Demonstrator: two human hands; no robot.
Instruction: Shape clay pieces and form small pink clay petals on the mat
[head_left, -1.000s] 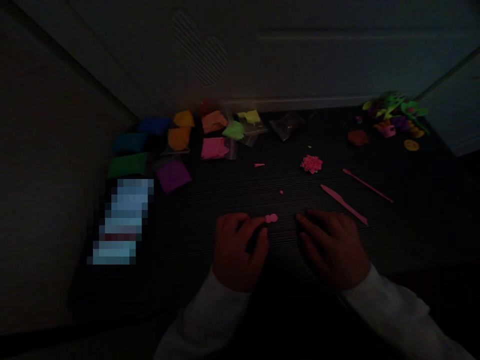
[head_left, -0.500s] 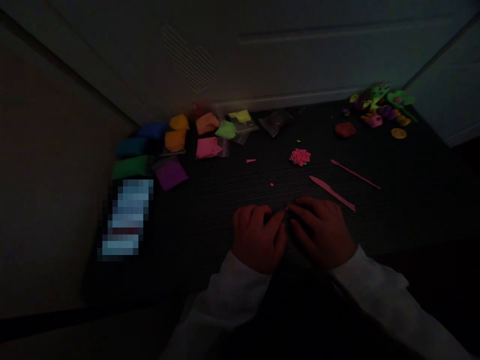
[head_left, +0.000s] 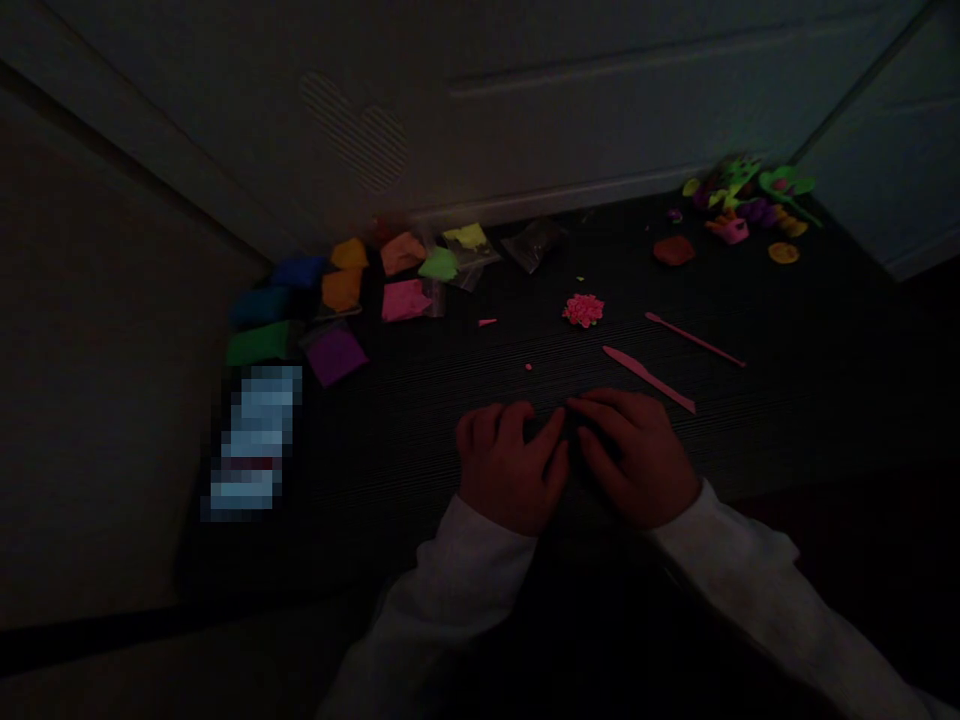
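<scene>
The scene is very dark. My left hand (head_left: 506, 462) and my right hand (head_left: 631, 452) rest close together on a dark ribbed surface (head_left: 787, 420), fingertips meeting. Both have curled fingers pressed together over a spot I cannot see into. The small pink clay piece seen earlier is hidden under them. A pink clay flower (head_left: 583, 309) lies beyond my hands. A pink modelling knife (head_left: 649, 378) lies just right of my right hand, and a thin pink stick tool (head_left: 695, 339) beyond it. Two pink crumbs (head_left: 529, 367) (head_left: 487, 322) lie ahead.
Coloured clay packets (head_left: 337, 300) in blue, green, purple, orange, pink and yellow-green are heaped at the back left. A blurred pale box (head_left: 251, 440) lies at the left. Finished clay figures (head_left: 750, 195) and a red lump (head_left: 673, 250) sit at the back right, by a pale wall.
My hands came together from apart and now cover the small pink clay piece that lay between them. The view shifted slightly, so the objects appear further left.
</scene>
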